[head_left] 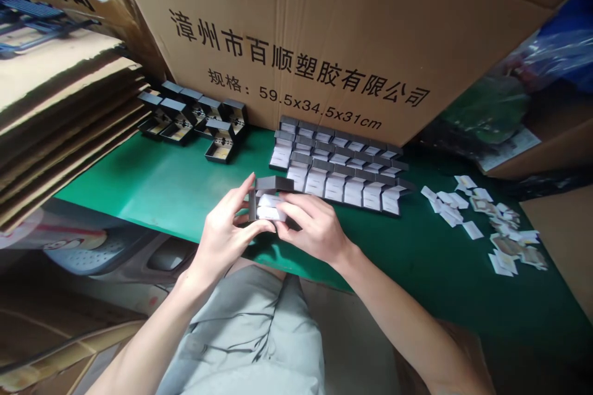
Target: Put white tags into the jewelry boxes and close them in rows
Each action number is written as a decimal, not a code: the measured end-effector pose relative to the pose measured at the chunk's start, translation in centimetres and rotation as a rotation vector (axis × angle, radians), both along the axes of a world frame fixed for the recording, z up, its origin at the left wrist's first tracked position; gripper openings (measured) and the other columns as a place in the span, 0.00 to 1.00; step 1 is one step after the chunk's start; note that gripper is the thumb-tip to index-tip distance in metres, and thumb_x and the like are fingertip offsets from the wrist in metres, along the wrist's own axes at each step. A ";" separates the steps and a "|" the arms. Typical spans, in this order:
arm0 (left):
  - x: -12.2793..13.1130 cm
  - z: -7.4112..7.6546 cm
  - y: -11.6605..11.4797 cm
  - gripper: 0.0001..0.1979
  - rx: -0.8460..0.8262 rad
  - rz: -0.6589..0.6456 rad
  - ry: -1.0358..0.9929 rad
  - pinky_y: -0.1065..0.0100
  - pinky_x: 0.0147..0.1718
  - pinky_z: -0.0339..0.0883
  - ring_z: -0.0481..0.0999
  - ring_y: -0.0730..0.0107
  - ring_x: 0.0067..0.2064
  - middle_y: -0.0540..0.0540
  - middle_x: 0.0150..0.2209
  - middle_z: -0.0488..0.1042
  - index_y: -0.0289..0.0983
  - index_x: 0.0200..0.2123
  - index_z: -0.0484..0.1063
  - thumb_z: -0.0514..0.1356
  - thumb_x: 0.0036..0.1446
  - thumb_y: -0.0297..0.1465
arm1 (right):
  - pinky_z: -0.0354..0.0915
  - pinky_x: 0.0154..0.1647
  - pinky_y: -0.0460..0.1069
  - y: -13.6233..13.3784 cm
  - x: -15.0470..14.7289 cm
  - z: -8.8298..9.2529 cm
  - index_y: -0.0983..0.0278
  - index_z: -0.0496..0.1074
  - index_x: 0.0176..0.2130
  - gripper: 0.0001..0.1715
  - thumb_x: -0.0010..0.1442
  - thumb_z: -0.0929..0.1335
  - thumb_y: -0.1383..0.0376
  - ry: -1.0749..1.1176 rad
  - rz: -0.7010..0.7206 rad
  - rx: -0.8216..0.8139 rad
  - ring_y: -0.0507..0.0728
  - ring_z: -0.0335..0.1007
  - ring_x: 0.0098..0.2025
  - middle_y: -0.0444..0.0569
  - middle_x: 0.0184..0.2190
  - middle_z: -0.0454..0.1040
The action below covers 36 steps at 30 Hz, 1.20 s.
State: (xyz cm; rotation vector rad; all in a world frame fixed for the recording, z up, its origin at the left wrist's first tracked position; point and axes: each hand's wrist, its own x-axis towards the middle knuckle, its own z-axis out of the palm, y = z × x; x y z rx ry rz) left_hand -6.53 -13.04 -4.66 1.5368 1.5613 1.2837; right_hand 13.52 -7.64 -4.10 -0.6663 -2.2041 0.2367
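My left hand (223,225) is wrapped round a small black jewelry box (274,184), its lid tilted up. White insert pads (270,214) show in the box's opening. My right hand (319,228) pinches the white padding at the box's right side, its fingertips partly hidden by the box. Just beyond my right hand stand rows of open black boxes with white pads (334,188). To the left, several open black boxes (219,149) show bare pale insides.
White and tan loose insert pieces (472,230) lie scattered on the right of the green table (139,185). A big printed carton (296,24) rises behind the boxes. Stacked cardboard sheets (60,111) border the left side. Plastic-wrapped goods (491,105) sit at the back right.
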 end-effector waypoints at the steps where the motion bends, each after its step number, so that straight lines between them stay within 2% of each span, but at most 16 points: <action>1: 0.0 0.1 0.0 0.42 0.002 -0.009 0.004 0.65 0.41 0.79 0.78 0.60 0.46 0.42 0.55 0.72 0.46 0.68 0.65 0.71 0.51 0.45 | 0.77 0.50 0.56 0.0 0.0 0.1 0.59 0.77 0.45 0.10 0.62 0.71 0.66 0.006 0.004 -0.019 0.61 0.80 0.47 0.53 0.47 0.81; 6: 0.1 0.9 0.0 0.40 -0.001 -0.032 0.013 0.70 0.36 0.78 0.76 0.63 0.44 0.44 0.52 0.72 0.46 0.67 0.67 0.71 0.51 0.45 | 0.78 0.49 0.52 -0.1 0.0 0.6 0.61 0.76 0.45 0.09 0.62 0.71 0.64 0.085 0.045 -0.061 0.58 0.81 0.46 0.53 0.45 0.82; 10: -0.1 0.9 -0.1 0.40 -0.013 -0.054 0.038 0.70 0.35 0.77 0.75 0.63 0.44 0.43 0.54 0.71 0.46 0.67 0.66 0.71 0.52 0.45 | 0.78 0.48 0.52 0.0 0.0 0.6 0.62 0.75 0.44 0.10 0.61 0.72 0.64 0.122 0.095 -0.130 0.58 0.81 0.46 0.54 0.45 0.82; 16: -0.3 0.5 -0.1 0.40 -0.028 -0.114 0.001 0.67 0.40 0.78 0.75 0.60 0.49 0.43 0.55 0.72 0.47 0.69 0.64 0.69 0.54 0.43 | 0.78 0.48 0.53 0.0 -0.1 0.7 0.61 0.75 0.44 0.10 0.60 0.72 0.64 0.126 0.084 -0.161 0.58 0.80 0.45 0.54 0.44 0.81; 21: -0.7 0.5 0.0 0.41 -0.082 -0.147 -0.127 0.64 0.47 0.78 0.76 0.60 0.52 0.43 0.62 0.69 0.47 0.69 0.63 0.70 0.54 0.43 | 0.78 0.44 0.52 -0.1 -0.2 0.6 0.60 0.75 0.45 0.11 0.60 0.71 0.66 0.186 0.054 -0.181 0.57 0.79 0.44 0.51 0.44 0.81; 26: -1.0 1.0 0.3 0.39 -0.113 -0.143 -0.169 0.65 0.45 0.78 0.77 0.60 0.49 0.41 0.61 0.71 0.44 0.67 0.67 0.70 0.53 0.44 | 0.76 0.38 0.49 -0.1 -0.1 0.7 0.61 0.75 0.44 0.13 0.57 0.71 0.69 0.224 0.077 -0.261 0.55 0.77 0.40 0.50 0.42 0.81; 32: -0.9 1.4 0.4 0.37 -0.108 -0.174 -0.114 0.67 0.45 0.78 0.77 0.58 0.52 0.43 0.58 0.73 0.45 0.65 0.69 0.70 0.53 0.44 | 0.75 0.39 0.49 0.2 0.2 0.6 0.61 0.75 0.43 0.10 0.58 0.71 0.67 0.170 0.075 -0.292 0.54 0.76 0.38 0.48 0.41 0.81; 36: -0.9 1.1 0.4 0.37 -0.095 -0.203 -0.115 0.65 0.48 0.78 0.76 0.56 0.55 0.43 0.59 0.72 0.46 0.66 0.68 0.70 0.54 0.44 | 0.76 0.43 0.49 0.2 0.2 0.4 0.62 0.75 0.44 0.10 0.60 0.71 0.67 0.147 0.069 -0.233 0.54 0.78 0.41 0.49 0.42 0.81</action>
